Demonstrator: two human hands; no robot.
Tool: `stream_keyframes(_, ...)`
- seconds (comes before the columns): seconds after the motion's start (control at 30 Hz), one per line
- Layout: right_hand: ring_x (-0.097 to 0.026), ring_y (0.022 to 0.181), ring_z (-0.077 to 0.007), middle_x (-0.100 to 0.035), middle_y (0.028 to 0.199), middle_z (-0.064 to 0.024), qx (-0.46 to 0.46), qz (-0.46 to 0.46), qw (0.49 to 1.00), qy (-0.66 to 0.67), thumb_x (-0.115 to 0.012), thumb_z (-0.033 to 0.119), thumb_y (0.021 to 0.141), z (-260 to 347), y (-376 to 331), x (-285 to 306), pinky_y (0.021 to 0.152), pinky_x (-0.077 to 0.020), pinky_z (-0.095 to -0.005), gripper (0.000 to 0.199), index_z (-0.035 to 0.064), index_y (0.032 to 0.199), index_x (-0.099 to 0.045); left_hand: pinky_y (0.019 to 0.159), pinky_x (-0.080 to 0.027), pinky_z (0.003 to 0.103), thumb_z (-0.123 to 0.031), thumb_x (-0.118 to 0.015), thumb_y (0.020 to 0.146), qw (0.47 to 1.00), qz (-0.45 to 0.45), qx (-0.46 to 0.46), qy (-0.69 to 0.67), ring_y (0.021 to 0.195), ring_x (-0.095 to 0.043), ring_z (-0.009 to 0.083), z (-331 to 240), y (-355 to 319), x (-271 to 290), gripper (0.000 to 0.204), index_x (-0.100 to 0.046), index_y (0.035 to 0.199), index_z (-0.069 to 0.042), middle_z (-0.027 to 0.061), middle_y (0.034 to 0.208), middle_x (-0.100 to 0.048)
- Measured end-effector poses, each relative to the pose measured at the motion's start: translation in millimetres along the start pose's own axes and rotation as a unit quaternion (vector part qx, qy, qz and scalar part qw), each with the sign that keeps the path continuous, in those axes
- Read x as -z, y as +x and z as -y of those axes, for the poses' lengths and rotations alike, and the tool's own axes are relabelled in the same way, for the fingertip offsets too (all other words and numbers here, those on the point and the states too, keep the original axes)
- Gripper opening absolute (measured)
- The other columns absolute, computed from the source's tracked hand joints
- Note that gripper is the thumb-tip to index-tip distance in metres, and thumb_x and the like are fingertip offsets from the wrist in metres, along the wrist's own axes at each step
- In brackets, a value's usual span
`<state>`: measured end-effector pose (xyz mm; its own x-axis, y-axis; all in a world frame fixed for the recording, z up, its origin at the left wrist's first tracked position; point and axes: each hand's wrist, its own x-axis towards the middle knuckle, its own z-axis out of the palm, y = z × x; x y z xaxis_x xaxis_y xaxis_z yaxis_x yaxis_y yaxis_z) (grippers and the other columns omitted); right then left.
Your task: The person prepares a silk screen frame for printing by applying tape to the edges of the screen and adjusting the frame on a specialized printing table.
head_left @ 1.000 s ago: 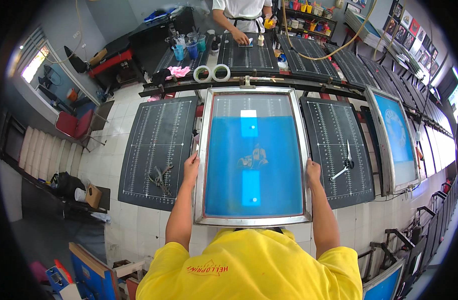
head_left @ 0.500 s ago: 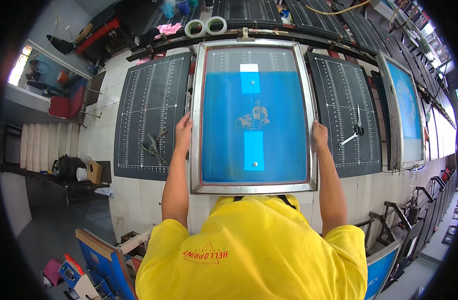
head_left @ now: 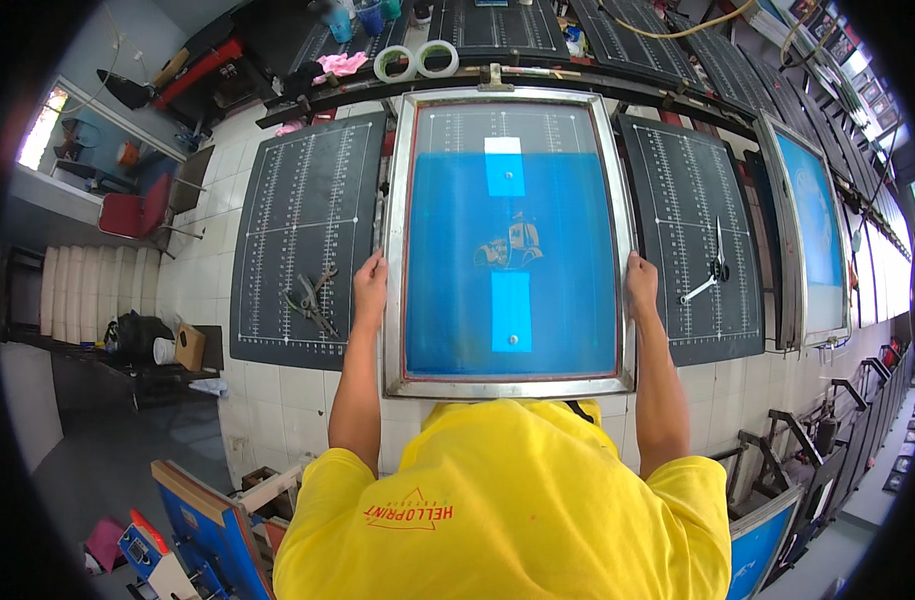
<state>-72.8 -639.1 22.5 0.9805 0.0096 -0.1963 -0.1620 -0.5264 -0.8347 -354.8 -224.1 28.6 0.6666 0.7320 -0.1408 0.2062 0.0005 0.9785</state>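
A silk-screen frame (head_left: 507,388) with metal sides and blue-coated mesh lies in front of me, its far edge under a clamp (head_left: 493,78). A small vehicle-shaped design (head_left: 510,244) shows in the middle of the mesh. Two light rectangular patches, one farther and one nearer, show through the blue, each with a small round dot. My left hand (head_left: 369,292) is closed at the frame's left side, thumb side up. On the opposite side, my right hand (head_left: 641,284) grips the right edge. Most fingertips are hidden behind the frame's edges.
Dark ruled boards flank the frame: pliers-like tools (head_left: 310,300) lie on the left one (head_left: 267,200), scissors (head_left: 718,268) and a white-handled tool (head_left: 699,291) on the right. Tape rolls (head_left: 436,59) and a pink cloth (head_left: 339,66) sit beyond. Another screen (head_left: 810,210) stands right.
The whole view has shifted slightly, with the frame a little lower in it. My left hand has slid a little nearer along the frame's side; the right stays at its edge.
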Motion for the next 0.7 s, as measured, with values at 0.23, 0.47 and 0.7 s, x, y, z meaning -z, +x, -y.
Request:
stream_keyframes(0.23, -0.034, 0.059, -0.0151, -0.037, 0.057, -0.0045, 0.035, -0.028, 0.999, -0.003, -0.052, 0.034, 0.098, 4, -4, -5, 0.055, -0.0312, -0.0409, 0.051, -0.0034, 0.065, -0.044, 0.099, -0.043, 0.027, -0.017, -0.05, 0.102, 1.0, -0.003, 0.004, 0.006, 0.112, -0.059, 0.0171, 5, 0, 5, 0.042, -0.052, 0.137, 0.007, 0.0134, 0.125, -0.064)
stream_keyframes(0.47, -0.039, 0.059, -0.016, -0.042, 0.058, -0.0067, 0.007, 0.01, 1.0, -0.005, -0.052, 0.035, 0.098, 10, -2, -2, 0.057, -0.0352, -0.0413, 0.049, -0.0056, 0.07, -0.054, 0.094, -0.045, 0.027, -0.015, -0.051, 0.101, 1.0, -0.005, -0.001, -0.023, 0.106, -0.06, 0.0152, -1, 0, 3, 0.04, -0.054, 0.136, 0.006, 0.0126, 0.122, -0.066)
stream_keyframes(0.7, -0.048, 0.059, -0.0232, -0.05, 0.06, -0.017, 0.02, -0.016, 0.998, -0.049, -0.052, 0.036, 0.098, -5, 5, -4, 0.061, -0.0394, -0.0459, 0.05, -0.0083, 0.075, -0.057, 0.094, -0.044, 0.026, -0.014, -0.051, 0.1, 1.0, -0.006, 0.011, -0.01, 0.106, -0.06, 0.0144, -1, -3, 1, 0.042, -0.052, 0.137, 0.007, 0.0121, 0.121, -0.066)
